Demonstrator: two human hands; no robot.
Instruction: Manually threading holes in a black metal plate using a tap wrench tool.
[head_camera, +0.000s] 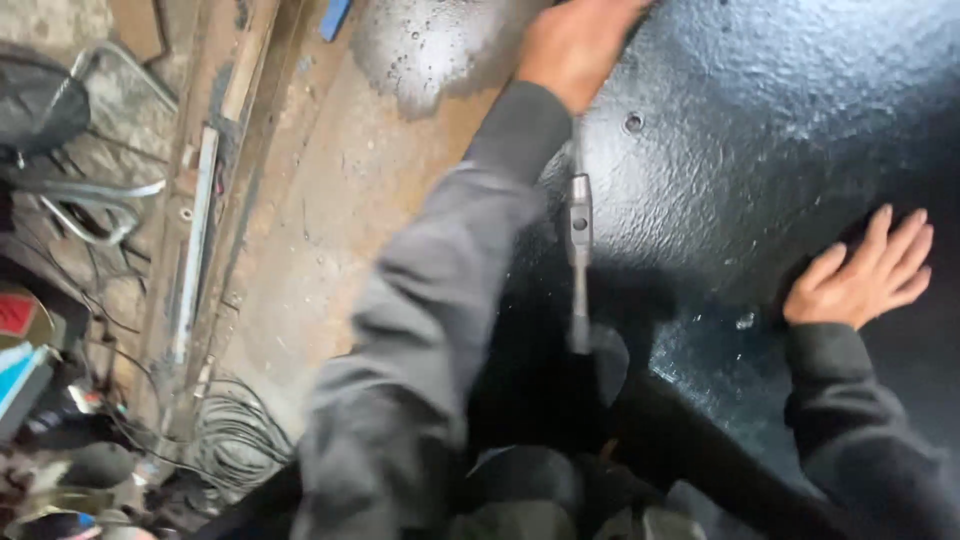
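My left hand (575, 45) reaches far up to the top edge of the view, over a black, wet-looking coated metal surface (760, 110). Its fingers are cut off by the frame, so whatever they hold is hidden. My right hand (865, 275) lies flat on the black surface at the right, fingers spread, holding nothing. A slim grey metal tool (579, 255) lies or hangs lengthwise just right of my left sleeve (430, 300), apart from both hands. A small round hole (633, 123) shows in the black surface near my left wrist.
Left of the black surface is a rusty brown metal plate (320, 220) with a glossy patch (430, 50) at its top. Beyond it lie metal bars (195, 240), coiled cable (235, 440), bent tubing (90, 200) and blurred clutter at the lower left.
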